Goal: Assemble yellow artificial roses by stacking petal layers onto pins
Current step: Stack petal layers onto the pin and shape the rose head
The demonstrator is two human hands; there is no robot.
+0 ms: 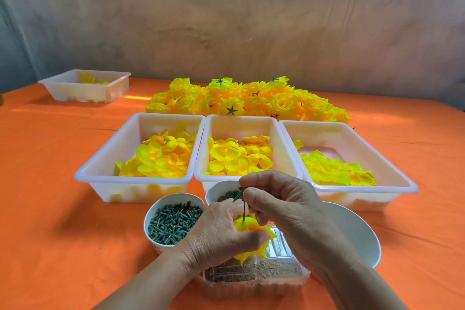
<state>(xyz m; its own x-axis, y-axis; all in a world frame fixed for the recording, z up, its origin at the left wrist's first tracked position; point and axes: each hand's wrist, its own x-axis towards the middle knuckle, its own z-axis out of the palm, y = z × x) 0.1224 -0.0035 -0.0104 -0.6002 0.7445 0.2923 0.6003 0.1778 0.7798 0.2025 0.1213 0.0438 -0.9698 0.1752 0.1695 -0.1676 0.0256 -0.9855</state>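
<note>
A: There, the left hand (221,231) gripped the yellow petal stack (254,229), just at 3 o'clock of the pin bowl (176,195).
B: And the right hand (279,204) pinched the top of a green pin (244,210) standing upright in that stack, middle petal tray (241,119) at 12 o'clock.

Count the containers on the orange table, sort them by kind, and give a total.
White rectangular tubs: 4
White round bowls: 3
Clear plastic tray: 1
Total: 8
</note>
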